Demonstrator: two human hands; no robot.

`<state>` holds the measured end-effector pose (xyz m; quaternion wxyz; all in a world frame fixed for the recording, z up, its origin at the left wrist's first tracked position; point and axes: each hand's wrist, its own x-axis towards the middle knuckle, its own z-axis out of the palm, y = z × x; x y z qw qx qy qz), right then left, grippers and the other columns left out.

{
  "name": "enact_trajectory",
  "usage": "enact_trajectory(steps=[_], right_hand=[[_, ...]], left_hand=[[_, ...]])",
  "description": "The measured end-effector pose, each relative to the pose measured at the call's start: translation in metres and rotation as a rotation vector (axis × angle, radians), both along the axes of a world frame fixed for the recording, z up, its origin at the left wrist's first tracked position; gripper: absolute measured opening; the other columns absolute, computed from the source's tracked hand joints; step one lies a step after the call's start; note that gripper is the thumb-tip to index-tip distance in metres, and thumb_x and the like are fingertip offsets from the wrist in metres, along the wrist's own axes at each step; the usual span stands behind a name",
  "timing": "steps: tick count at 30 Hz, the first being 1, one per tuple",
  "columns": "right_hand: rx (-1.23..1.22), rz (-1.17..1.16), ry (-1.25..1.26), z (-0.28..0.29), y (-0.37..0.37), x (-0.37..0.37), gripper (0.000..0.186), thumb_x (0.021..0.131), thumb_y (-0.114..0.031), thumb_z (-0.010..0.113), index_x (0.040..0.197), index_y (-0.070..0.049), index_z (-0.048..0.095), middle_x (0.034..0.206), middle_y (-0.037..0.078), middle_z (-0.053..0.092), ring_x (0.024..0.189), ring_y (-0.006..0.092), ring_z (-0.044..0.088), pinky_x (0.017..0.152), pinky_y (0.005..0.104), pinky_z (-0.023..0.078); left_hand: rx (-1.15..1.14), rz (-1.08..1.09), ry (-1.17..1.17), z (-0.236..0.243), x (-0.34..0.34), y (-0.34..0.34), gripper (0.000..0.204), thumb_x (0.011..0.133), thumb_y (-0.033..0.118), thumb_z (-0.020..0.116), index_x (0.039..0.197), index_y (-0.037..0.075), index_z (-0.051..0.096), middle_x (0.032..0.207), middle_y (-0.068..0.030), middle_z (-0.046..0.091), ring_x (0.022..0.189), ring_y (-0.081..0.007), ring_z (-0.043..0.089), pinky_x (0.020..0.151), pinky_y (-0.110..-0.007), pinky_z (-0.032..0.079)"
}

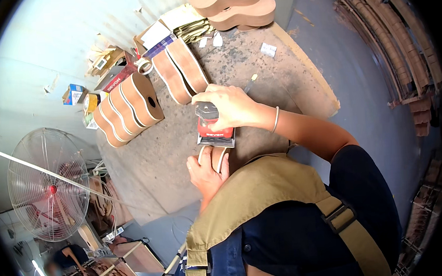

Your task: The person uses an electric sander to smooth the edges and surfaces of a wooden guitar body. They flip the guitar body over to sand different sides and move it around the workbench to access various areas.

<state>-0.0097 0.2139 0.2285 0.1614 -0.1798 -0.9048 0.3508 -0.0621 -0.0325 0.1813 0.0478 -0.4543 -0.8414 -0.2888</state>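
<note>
My right hand (225, 106) is wrapped over the top of a red and black electric sander (213, 131). The sander's flat base rests against the side of a small wooden guitar-shaped body (217, 155) with pale edge binding. My left hand (206, 173) grips the near end of that body, fingers on one side and thumb on the other. Most of the body is hidden under the sander and my tan apron (259, 186). Beyond my hands, two similar bodies (173, 75) stand on edge side by side. More bodies (128, 109), one showing its round sound hole, stand in a row to the left.
The worktable (152, 167) is dusty. At its back are stacked larger guitar bodies (241, 15), folded sandpaper (194, 31), tape (144, 66) and boxes (118, 76). A brush-like tool (251, 82) lies beyond my right wrist. A large fan (49, 184) stands left; wooden parts fill a rack (395, 41) right.
</note>
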Motion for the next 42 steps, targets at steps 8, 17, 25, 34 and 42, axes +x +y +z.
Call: enact_trajectory(steps=[8,17,25,34,42], right_hand=[[-0.041,-0.017,-0.063,-0.026,0.046,-0.013,0.072,0.068,-0.036,0.092,0.134,-0.017,0.073,0.112,0.019,0.072,0.105,0.0398,0.073,0.094,0.0482,0.06],[-0.054,0.061,0.034,-0.013,0.012,-0.007,0.073,0.068,-0.035,0.093,0.135,-0.016,0.072,0.112,0.015,0.074,0.102,0.0344,0.076,0.093,0.0451,0.062],[-0.552,-0.053,-0.217,-0.054,0.049,-0.007,0.07,0.068,-0.035,0.096,0.131,-0.013,0.073,0.114,0.018,0.078,0.095,0.0321,0.078,0.088,0.0415,0.062],[-0.019,0.005,-0.024,0.011,-0.018,0.0,0.07,0.072,-0.031,0.091,0.137,-0.017,0.069,0.117,0.016,0.072,0.105,0.037,0.074,0.094,0.0469,0.061],[-0.762,-0.072,-0.223,-0.078,0.041,0.01,0.068,0.079,-0.025,0.095,0.142,-0.018,0.07,0.107,0.005,0.072,0.073,0.0157,0.069,0.058,0.031,0.056]], left_hand=[[0.089,-0.02,-0.001,-0.022,-0.005,-0.036,0.058,0.077,0.04,0.095,0.127,0.015,0.076,0.097,-0.0145,0.057,0.085,-0.0343,0.057,0.076,-0.046,0.052],[0.097,-0.052,-0.05,-0.05,-0.012,-0.07,0.066,0.074,0.037,0.098,0.132,0.013,0.074,0.103,-0.0148,0.056,0.089,-0.0336,0.055,0.078,-0.047,0.05],[0.159,-0.057,-0.108,-0.072,-0.009,-0.114,0.069,0.074,0.034,0.101,0.131,0.009,0.071,0.108,-0.0174,0.063,0.094,-0.0355,0.058,0.079,-0.048,0.051],[0.023,-0.136,0.017,-0.011,-0.018,-0.021,0.06,0.078,0.039,0.095,0.128,0.014,0.073,0.107,-0.014,0.062,0.093,-0.0363,0.062,0.08,-0.048,0.054],[0.076,-0.2,-0.075,-0.093,-0.034,-0.147,0.083,0.076,0.034,0.101,0.143,0.007,0.059,0.117,-0.0221,0.058,0.1,-0.0394,0.059,0.085,-0.05,0.053]])
